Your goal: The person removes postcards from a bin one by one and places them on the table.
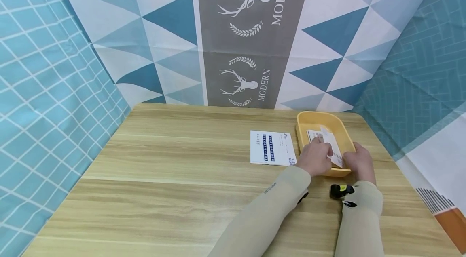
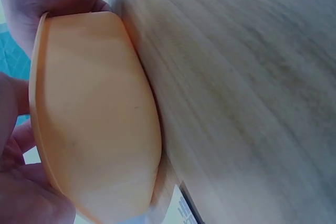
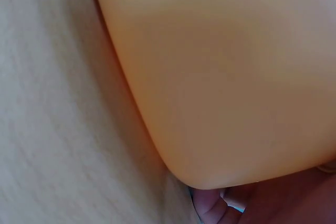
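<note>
My left hand point(image 1: 316, 157) reaches over the near left rim of a yellow plastic bin point(image 1: 344, 127). Its bent fingers grip a white printed booklet point(image 1: 333, 148) that lies slanted inside, among other papers; the fingertips are partly hidden. At the bin's near right corner, my right hand point(image 1: 361, 163) grips the rim. The left wrist view shows the bin's outer wall point(image 2: 100, 114) with fingers point(image 2: 37, 190) of the left hand bent over its edge. In the right wrist view, the fingers point(image 3: 207, 203) of the right hand curl beside the bin's corner.
Another white booklet point(image 1: 273, 148) with blue printed bands lies flat on the wooden table point(image 1: 164, 176), just left of the bin. A patterned cloth point(image 1: 240, 47) hangs behind the table's back edge. Tiled-pattern cloths stand at both sides.
</note>
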`<state>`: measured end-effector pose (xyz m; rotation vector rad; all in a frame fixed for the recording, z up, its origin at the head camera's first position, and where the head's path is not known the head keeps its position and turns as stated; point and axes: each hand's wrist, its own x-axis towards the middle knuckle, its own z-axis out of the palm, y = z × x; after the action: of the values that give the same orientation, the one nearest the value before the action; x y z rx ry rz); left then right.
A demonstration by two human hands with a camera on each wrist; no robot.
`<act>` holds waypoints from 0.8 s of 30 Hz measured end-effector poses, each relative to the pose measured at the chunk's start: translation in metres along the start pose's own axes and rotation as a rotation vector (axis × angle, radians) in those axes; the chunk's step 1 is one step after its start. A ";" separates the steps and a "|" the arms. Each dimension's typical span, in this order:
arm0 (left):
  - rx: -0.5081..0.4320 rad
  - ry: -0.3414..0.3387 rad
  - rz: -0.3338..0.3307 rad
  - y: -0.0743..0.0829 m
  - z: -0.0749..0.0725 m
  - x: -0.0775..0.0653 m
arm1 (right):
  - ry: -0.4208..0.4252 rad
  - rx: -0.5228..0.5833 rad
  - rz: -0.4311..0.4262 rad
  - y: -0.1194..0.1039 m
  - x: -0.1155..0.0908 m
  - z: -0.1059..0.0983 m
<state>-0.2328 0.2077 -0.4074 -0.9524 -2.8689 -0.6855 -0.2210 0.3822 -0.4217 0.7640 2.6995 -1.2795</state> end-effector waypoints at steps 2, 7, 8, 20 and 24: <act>-0.018 0.005 -0.001 0.000 0.001 0.000 | 0.003 -0.003 -0.009 0.000 0.000 0.000; -0.019 0.023 -0.034 0.003 0.003 0.000 | -0.017 0.022 0.018 0.000 0.000 -0.001; -0.020 0.024 -0.047 0.004 0.004 0.000 | -0.020 0.027 0.023 0.000 0.000 0.000; 0.143 -0.020 -0.125 0.013 0.011 0.001 | 0.003 -0.021 -0.042 0.003 0.000 0.000; 0.212 0.001 -0.074 0.013 0.011 0.000 | 0.003 -0.011 -0.049 0.003 0.001 -0.001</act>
<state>-0.2243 0.2217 -0.4124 -0.8214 -2.9139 -0.3753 -0.2198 0.3846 -0.4239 0.7039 2.7415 -1.2727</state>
